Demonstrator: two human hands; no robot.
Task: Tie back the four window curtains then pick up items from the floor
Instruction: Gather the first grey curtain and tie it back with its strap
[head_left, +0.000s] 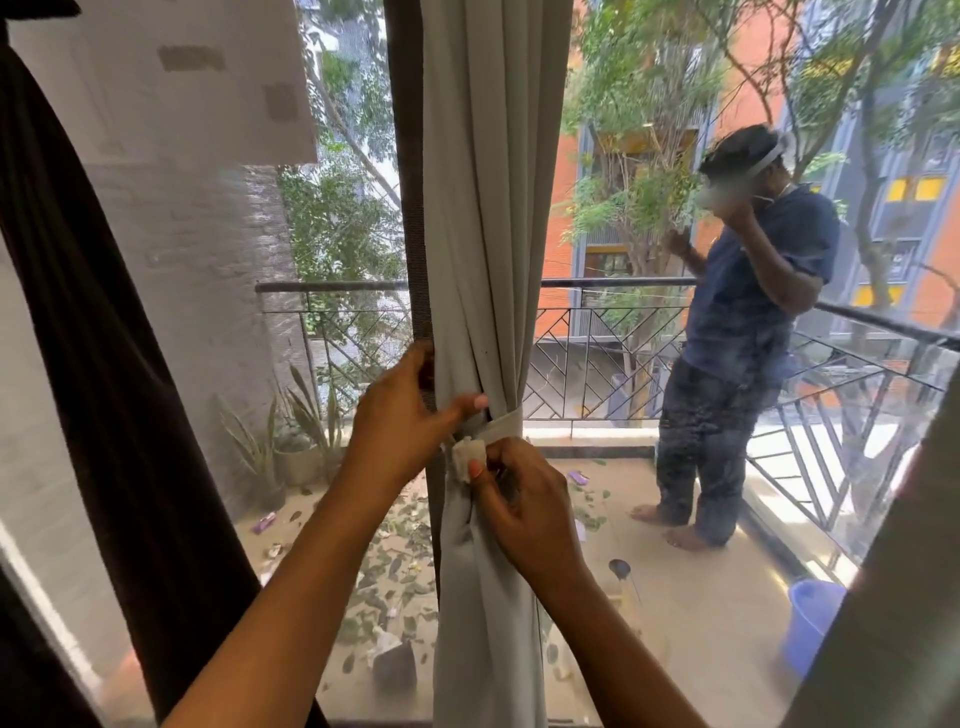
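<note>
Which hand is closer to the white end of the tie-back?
Right. The right hand pinches the white end; the left hand grips the curtain just above.

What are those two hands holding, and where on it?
Left hand grips the gathered pale grey fabric curtain above its matching tie-back band; right hand pinches that band's white end patch.

Window glass (649, 571) blocks reach beyond gathered curtain (488, 208)

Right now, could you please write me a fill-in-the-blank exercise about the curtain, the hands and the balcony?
The tieback wraps the ____ curtain.
The left hand sits ____ than the right hand, which pinches the tieback's end.
On the balcony stands a ____ bucket.
Answers: grey; higher; blue.
</note>
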